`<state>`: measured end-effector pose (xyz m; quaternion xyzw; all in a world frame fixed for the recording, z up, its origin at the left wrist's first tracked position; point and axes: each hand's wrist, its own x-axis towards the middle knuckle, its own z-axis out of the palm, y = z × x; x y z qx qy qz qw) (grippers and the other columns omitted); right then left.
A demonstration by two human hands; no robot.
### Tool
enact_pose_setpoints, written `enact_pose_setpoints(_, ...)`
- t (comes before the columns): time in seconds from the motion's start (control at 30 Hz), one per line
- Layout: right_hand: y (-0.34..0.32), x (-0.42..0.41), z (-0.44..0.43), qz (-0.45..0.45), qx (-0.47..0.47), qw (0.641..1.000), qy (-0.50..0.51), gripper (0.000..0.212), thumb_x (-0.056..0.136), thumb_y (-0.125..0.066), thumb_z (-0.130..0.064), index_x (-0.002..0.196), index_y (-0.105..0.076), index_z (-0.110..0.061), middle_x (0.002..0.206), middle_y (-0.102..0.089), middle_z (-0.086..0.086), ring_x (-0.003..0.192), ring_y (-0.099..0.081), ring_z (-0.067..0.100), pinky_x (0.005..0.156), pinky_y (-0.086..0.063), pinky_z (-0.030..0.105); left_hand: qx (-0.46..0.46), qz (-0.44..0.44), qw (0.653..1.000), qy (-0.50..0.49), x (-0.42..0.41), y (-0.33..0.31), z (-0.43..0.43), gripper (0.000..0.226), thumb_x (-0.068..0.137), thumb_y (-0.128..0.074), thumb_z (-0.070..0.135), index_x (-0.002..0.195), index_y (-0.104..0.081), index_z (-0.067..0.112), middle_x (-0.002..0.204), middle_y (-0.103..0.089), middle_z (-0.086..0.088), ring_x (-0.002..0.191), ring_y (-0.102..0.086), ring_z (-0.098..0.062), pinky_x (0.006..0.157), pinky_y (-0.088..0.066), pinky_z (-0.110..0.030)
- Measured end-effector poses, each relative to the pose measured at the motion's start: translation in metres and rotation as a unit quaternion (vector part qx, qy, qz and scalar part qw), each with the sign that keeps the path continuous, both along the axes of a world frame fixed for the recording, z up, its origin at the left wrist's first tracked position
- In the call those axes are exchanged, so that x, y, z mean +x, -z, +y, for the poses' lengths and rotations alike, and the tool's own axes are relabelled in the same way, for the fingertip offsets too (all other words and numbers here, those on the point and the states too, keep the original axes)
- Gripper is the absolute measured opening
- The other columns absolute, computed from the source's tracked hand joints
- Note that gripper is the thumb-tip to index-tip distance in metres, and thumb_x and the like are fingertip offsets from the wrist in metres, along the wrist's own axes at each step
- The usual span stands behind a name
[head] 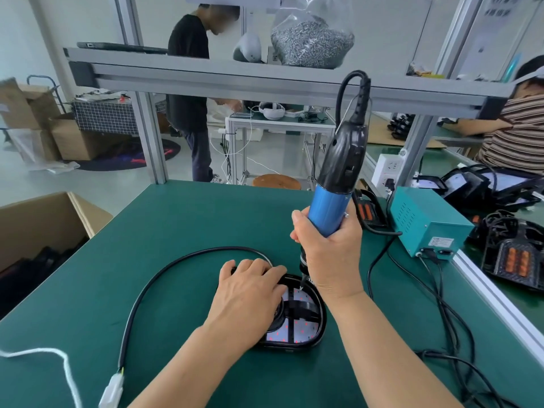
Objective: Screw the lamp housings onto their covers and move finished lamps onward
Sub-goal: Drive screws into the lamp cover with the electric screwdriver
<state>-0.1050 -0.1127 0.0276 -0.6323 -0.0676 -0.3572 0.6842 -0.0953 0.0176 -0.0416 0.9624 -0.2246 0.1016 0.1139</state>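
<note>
A black D-shaped lamp housing (303,328) is laid near the front middle of the green bench (164,260), its white inside, dotted with red, turned upward. It is pressed down by the left hand (250,287), which is spread flat with straight fingers across its left and far side. A blue and black electric screwdriver (331,210) is gripped round its blue barrel by the right hand (326,245), fingers curled tight; of the two hands, only this one is closed. The tool is held nearly upright, tilted slightly to the right, and its bit is set on the far edge of the housing, just beside the left fingertips. A black cable (153,278) is looped from the housing out to the left and back to a white connector (112,390) at the near edge. A teal metal power box (426,222) is stood to the right. A clear bag of silver screws (312,39) is kept on the aluminium shelf (235,75) above.
</note>
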Motion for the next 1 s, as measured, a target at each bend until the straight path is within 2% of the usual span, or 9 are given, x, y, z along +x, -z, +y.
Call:
enact_pose_setpoints(0.2, 0.01, 0.012, 0.007, 0.02, -0.022, 1.0, 0.001, 0.019, 0.079, -0.071, -0.014, 0.086, -0.055, -0.01, 0.065, -0.053, 0.019, 0.055, -0.053, 0.021, 0.053, -0.049, 0.024, -0.005, 0.002, 1.0, -0.001, 0.002, -0.001, 0.0, 0.032, 0.101, -0.03, 0.043, 0.127, -0.051, 0.041, 0.112, -0.053, 0.014, 0.108, -0.045, -0.016, 0.104, -0.019, -0.037)
enact_pose_setpoints(0.37, 0.016, 0.017, 0.011, 0.027, -0.031, 0.999, 0.003, 0.02, 0.079, -0.072, -0.014, 0.085, -0.054, -0.019, 0.071, -0.052, 0.023, 0.061, -0.052, 0.04, 0.053, -0.049, 0.028, -0.004, 0.005, 1.0, 0.006, 0.003, -0.001, 0.0, 0.035, 0.102, -0.03, 0.041, 0.129, -0.051, 0.04, 0.113, -0.053, 0.013, 0.108, -0.046, -0.016, 0.104, -0.023, -0.038)
enact_pose_setpoints(0.53, 0.016, 0.019, 0.011, 0.028, -0.038, 0.999, -0.002, 0.023, 0.079, -0.072, -0.017, 0.081, -0.054, -0.03, 0.066, -0.053, 0.016, 0.055, -0.053, 0.024, 0.048, -0.046, 0.024, -0.005, 0.001, 1.0, 0.006, 0.002, -0.001, 0.001, 0.035, 0.102, -0.029, 0.041, 0.128, -0.051, 0.039, 0.113, -0.054, 0.013, 0.107, -0.046, -0.017, 0.103, -0.023, -0.037)
enact_pose_setpoints(0.7, 0.02, 0.019, 0.016, 0.036, -0.058, 0.998, -0.01, 0.025, 0.076, -0.072, -0.024, 0.076, -0.055, -0.042, 0.069, -0.052, 0.019, 0.059, -0.049, 0.039, 0.051, -0.048, 0.031, -0.005, 0.0, 1.0, 0.005, 0.002, -0.001, 0.001, 0.031, 0.102, -0.03, 0.041, 0.119, -0.055, 0.037, 0.108, -0.053, 0.012, 0.1, -0.045, -0.017, 0.101, -0.027, -0.038)
enact_pose_setpoints(0.77, 0.022, 0.02, 0.018, 0.041, -0.066, 0.997, -0.018, 0.024, 0.075, -0.073, -0.026, 0.076, -0.056, -0.043, 0.066, -0.055, 0.01, 0.059, -0.052, 0.035, 0.055, -0.051, 0.031, -0.008, 0.004, 1.0, 0.007, 0.002, -0.002, 0.002, 0.03, 0.102, -0.03, 0.041, 0.119, -0.055, 0.037, 0.109, -0.054, 0.012, 0.101, -0.045, -0.017, 0.101, -0.027, -0.038)
enact_pose_setpoints(0.87, 0.024, 0.023, 0.017, 0.05, -0.069, 0.996, -0.025, 0.025, 0.075, -0.074, -0.027, 0.076, -0.057, -0.045, 0.063, -0.056, -0.005, 0.057, -0.054, 0.019, 0.058, -0.054, 0.026, -0.01, 0.015, 1.0, 0.007, 0.003, -0.002, 0.001, 0.031, 0.103, -0.031, 0.041, 0.12, -0.056, 0.037, 0.112, -0.055, 0.012, 0.103, -0.046, -0.017, 0.102, -0.027, -0.038)
enact_pose_setpoints(0.93, 0.026, 0.024, 0.016, 0.057, -0.063, 0.996, -0.024, 0.026, 0.075, -0.074, -0.025, 0.076, -0.057, -0.044, 0.063, -0.055, -0.004, 0.058, -0.054, 0.019, 0.059, -0.054, 0.027, -0.011, 0.023, 1.0, 0.005, 0.003, -0.003, 0.001, 0.031, 0.103, -0.031, 0.041, 0.121, -0.056, 0.037, 0.113, -0.054, 0.012, 0.104, -0.045, -0.016, 0.103, -0.026, -0.038)
enact_pose_setpoints(1.0, 0.027, 0.023, 0.016, 0.063, -0.064, 0.996, -0.025, 0.025, 0.076, -0.075, -0.024, 0.076, -0.056, -0.04, 0.065, -0.053, 0.007, 0.058, -0.051, 0.024, 0.057, -0.053, 0.027, -0.011, 0.028, 1.0, 0.003, 0.003, -0.004, 0.0, 0.031, 0.103, -0.031, 0.041, 0.121, -0.056, 0.037, 0.114, -0.054, 0.013, 0.104, -0.045, -0.016, 0.104, -0.026, -0.038)
